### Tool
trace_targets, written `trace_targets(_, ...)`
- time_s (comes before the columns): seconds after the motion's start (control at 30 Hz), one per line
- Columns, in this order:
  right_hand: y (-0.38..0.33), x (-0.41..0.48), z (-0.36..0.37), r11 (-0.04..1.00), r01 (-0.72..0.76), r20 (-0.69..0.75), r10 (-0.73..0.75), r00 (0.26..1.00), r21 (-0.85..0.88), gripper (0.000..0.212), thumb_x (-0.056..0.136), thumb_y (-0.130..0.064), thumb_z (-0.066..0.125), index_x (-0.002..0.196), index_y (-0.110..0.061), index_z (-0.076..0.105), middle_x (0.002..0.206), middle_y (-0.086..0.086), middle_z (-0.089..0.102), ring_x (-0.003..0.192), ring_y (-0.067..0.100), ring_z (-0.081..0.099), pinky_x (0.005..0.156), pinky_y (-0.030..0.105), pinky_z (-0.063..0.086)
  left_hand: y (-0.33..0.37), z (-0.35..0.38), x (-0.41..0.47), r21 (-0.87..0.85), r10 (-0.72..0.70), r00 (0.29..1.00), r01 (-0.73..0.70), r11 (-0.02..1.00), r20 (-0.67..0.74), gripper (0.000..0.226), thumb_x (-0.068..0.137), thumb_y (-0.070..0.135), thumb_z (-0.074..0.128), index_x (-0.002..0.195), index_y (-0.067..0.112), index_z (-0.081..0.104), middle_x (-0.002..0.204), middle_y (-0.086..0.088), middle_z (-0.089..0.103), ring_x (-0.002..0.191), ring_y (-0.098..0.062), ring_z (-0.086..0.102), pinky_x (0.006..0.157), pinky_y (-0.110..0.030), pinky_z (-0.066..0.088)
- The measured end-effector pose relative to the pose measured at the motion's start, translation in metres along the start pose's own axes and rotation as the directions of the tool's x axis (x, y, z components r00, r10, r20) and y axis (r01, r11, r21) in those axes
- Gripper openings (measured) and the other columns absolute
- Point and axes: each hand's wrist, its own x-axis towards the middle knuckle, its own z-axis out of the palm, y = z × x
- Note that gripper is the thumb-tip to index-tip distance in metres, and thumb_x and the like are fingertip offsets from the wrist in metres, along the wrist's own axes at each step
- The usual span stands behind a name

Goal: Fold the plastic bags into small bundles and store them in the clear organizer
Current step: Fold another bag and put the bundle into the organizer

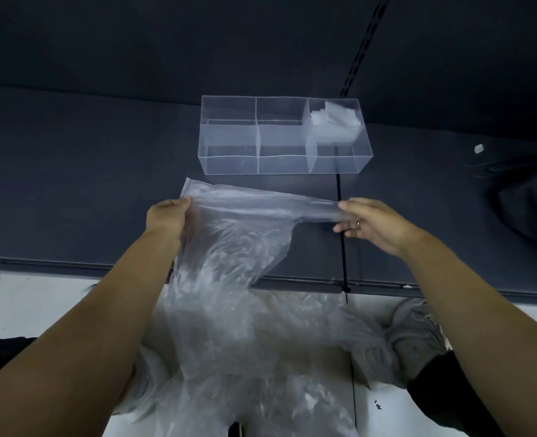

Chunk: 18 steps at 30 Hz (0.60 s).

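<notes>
The left hand [166, 219] and right hand [371, 225] each pinch an end of the clear plastic bag [245, 241], stretched over the near edge of the worktop [71, 184], its rest hanging below. Thin, limp, probably slippery film: grip the corners. The clear organizer [284, 167] behind holds folded bundles [333, 121] in its right compartment

A single wide-angle view, worn on the person's head, looks forward and steeply down across the dark table [87, 190]. It sits close above the arms [103, 310], taking in the floor [24, 304] at the table's near edge.
</notes>
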Motion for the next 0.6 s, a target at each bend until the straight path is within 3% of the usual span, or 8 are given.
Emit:
trace_targets(0.07,-0.005,0.004,-0.002,0.999,0.017,-0.094,-0.021,0.995,-0.046,0.01,0.09,-0.012,0.064,0.083,-0.017,0.059,0.076,0.0,0.064,0.065,0.009,0.063,0.061,0.018,0.049,0.001,0.0,-0.001,-0.004,-0.007,1.0,0.007,1.0,0.021,0.024,0.088,0.029,0.065,0.069,0.02,0.055,0.069,-0.001,0.054,0.057,-0.016,0.047,0.061,-0.025,0.042)
trace_targets(0.17,-0.013,0.011,-0.005,0.997,0.066,-0.32,-0.077,0.944,-0.045,0.014,0.088,0.0,0.062,0.098,-0.01,0.061,0.075,0.005,0.066,0.055,0.004,0.06,0.052,0.013,0.046,0.003,-0.002,-0.002,-0.034,-0.03,0.996,0.033,0.999,0.079,0.021,0.09,0.027,0.064,0.072,0.019,0.057,0.063,0.0,0.059,0.05,-0.017,0.054,0.047,-0.022,0.043)
trace_targets(0.27,-0.02,0.018,-0.012,0.996,0.087,-0.554,-0.069,0.829,0.006,0.021,0.089,0.003,0.059,0.108,-0.005,0.06,0.075,0.007,0.065,0.058,0.007,0.061,0.054,0.013,0.049,0.009,-0.001,-0.007,-0.102,-0.033,0.99,0.047,0.994,0.135,0.02,0.092,0.022,0.061,0.073,0.018,0.057,0.066,0.001,0.062,0.036,-0.004,0.054,0.038,-0.014,0.045)
trace_targets(0.37,-0.019,0.017,-0.014,0.99,0.11,-0.7,-0.017,0.714,0.089,0.025,0.09,0.005,0.052,0.113,-0.002,0.058,0.076,0.009,0.062,0.061,0.01,0.059,0.059,0.016,0.051,0.012,-0.003,-0.013,-0.095,-0.054,0.989,0.068,0.993,0.135,0.019,0.092,0.025,0.061,0.075,0.018,0.056,0.074,-0.001,0.061,0.051,-0.009,0.06,0.042,-0.019,0.048)
trace_targets(0.4,-0.018,0.014,-0.01,0.991,0.101,-0.701,-0.011,0.713,0.087,0.024,0.091,0.003,0.052,0.113,-0.002,0.059,0.077,0.009,0.062,0.062,0.01,0.059,0.059,0.017,0.051,0.01,-0.005,-0.016,-0.083,-0.055,0.989,0.067,0.994,0.138,0.018,0.092,0.028,0.062,0.078,0.018,0.057,0.079,-0.001,0.062,0.061,-0.012,0.061,0.048,-0.023,0.05)
trace_targets(0.47,-0.009,0.0,0.006,0.995,0.074,-0.623,-0.016,0.782,0.067,0.017,0.092,-0.004,0.054,0.107,-0.003,0.062,0.078,0.008,0.062,0.061,0.011,0.058,0.057,0.018,0.051,0.001,-0.012,-0.022,-0.068,-0.041,0.989,0.051,0.996,0.142,0.018,0.091,0.033,0.062,0.082,0.018,0.059,0.087,-0.002,0.064,0.075,-0.014,0.062,0.06,-0.026,0.05)
trace_targets(0.53,0.006,-0.021,0.03,0.998,0.05,-0.43,-0.027,0.902,0.043,0.013,0.093,-0.014,0.059,0.102,-0.006,0.064,0.08,0.007,0.065,0.063,0.012,0.059,0.056,0.02,0.051,-0.014,-0.021,-0.03,-0.058,-0.025,0.993,0.033,0.998,0.119,0.021,0.092,0.035,0.06,0.085,0.016,0.06,0.089,-0.002,0.065,0.078,-0.015,0.064,0.064,-0.026,0.049)
trace_targets(0.6,0.024,-0.043,0.056,0.998,0.03,-0.184,-0.039,0.982,-0.053,0.016,0.091,-0.024,0.063,0.104,-0.015,0.066,0.089,0.004,0.066,0.072,0.011,0.061,0.065,0.024,0.051,-0.031,-0.028,-0.044,-0.076,-0.041,0.996,0.047,0.996,0.078,0.024,0.093,0.036,0.059,0.08,0.015,0.058,0.081,-0.002,0.065,0.072,-0.014,0.063,0.061,-0.026,0.049)
